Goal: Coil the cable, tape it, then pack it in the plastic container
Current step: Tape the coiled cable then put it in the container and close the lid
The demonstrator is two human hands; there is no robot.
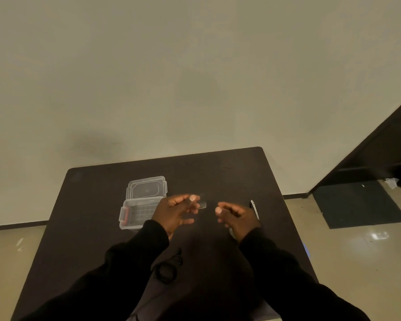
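Note:
A black cable lies coiled on the dark table, near me and between my forearms. The clear plastic container stands open at the left, with a red latch on its side and its lid laid back behind it. My left hand hovers just right of the container and pinches a short strip of clear tape that sticks out to the right. My right hand floats a little right of the strip, fingers loosely curled, with nothing visible in it.
A slim black and white tool lies on the table just right of my right hand. A pale object shows partly under my right wrist. A wall stands behind the table, with a dark mat on the floor at the right.

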